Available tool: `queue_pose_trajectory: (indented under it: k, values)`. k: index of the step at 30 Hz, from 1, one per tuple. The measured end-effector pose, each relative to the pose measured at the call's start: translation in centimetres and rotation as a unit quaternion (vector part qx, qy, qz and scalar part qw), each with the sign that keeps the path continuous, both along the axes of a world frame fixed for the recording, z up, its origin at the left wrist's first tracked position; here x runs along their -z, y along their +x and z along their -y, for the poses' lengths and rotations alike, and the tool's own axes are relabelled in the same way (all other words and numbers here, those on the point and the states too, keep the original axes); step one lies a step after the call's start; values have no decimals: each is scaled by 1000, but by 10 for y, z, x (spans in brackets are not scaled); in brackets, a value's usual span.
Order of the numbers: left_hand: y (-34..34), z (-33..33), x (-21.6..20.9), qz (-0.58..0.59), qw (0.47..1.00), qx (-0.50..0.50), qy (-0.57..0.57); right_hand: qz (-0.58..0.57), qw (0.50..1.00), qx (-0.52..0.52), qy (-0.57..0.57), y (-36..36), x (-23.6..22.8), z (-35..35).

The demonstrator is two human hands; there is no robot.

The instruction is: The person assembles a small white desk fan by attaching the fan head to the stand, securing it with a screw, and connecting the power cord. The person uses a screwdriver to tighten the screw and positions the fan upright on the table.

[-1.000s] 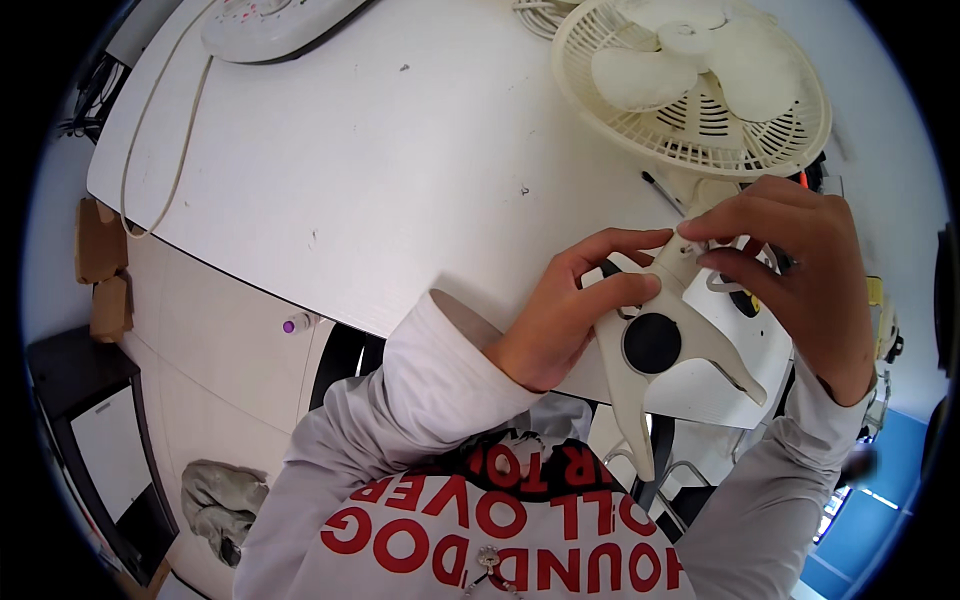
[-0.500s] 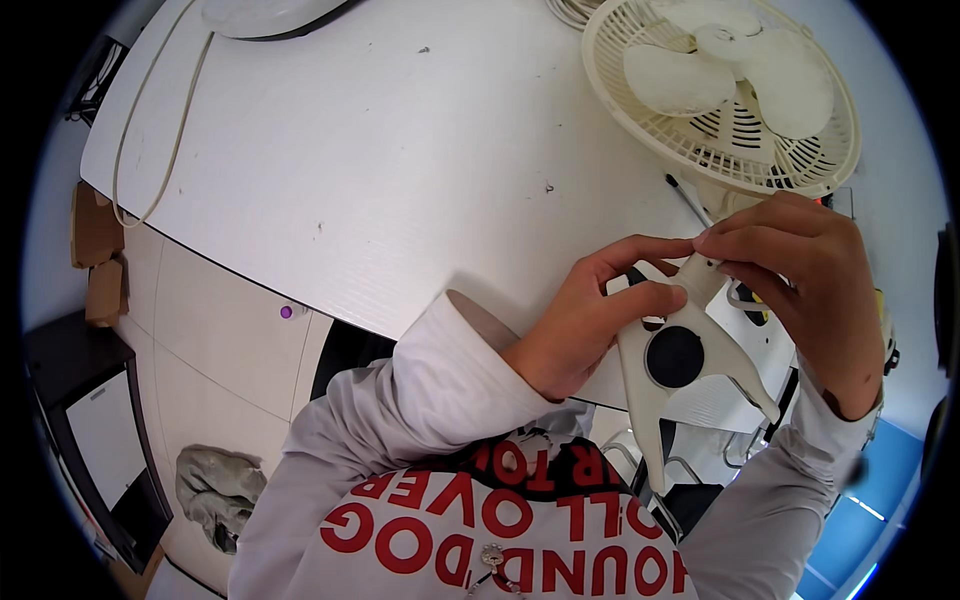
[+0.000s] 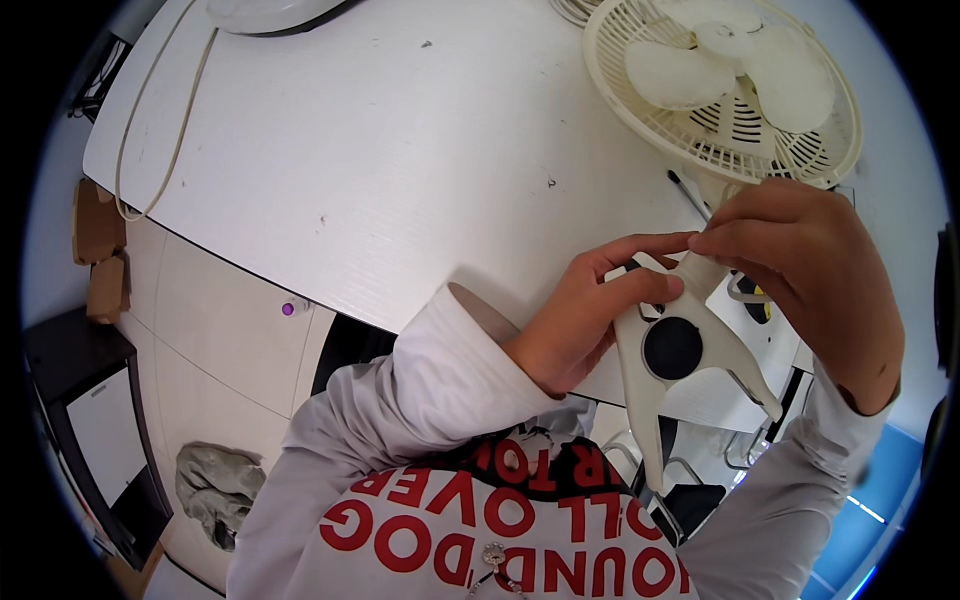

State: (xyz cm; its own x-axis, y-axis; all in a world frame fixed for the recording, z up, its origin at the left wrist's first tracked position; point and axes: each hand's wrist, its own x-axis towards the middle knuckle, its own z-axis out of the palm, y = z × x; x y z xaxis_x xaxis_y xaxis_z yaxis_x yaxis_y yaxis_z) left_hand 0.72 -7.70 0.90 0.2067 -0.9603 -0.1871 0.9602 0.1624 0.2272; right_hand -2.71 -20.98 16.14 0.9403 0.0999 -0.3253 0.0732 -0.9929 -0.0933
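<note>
A cream clip-on fan [image 3: 655,128] lies at the table's right side, its blades facing up and no front guard over them. Its clamp [image 3: 735,362], a forked cream piece with a round black pad [image 3: 673,348], juts over the near table edge. My left hand [image 3: 590,310] is closed round the top of this clamp, thumb on the face and index finger stretched toward the neck. At the neck, the fingertips of my right hand [image 3: 790,255] are pinched together beside my left index tip. What they hold, if anything, is too small to make out.
A screwdriver [image 3: 688,193] with a dark tip lies beside the fan's neck. A small screw-like bit [image 3: 551,183] rests on the white table [image 3: 400,180]. A pale cable [image 3: 170,165] loops over the table's left edge, and a white rounded object [image 3: 270,14] stands at the back.
My right wrist and back of the hand have turned and shifted slightly to the right, while the fingertips stay at the neck. My left hand keeps its hold on the clamp.
</note>
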Motion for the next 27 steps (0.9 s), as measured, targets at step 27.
queue_pose_trajectory:
  k: [27]
  values:
    - [2, 0, -6, -17, 1000, 1, 11, 39, 997, 1, -62, -5, 6, 0]
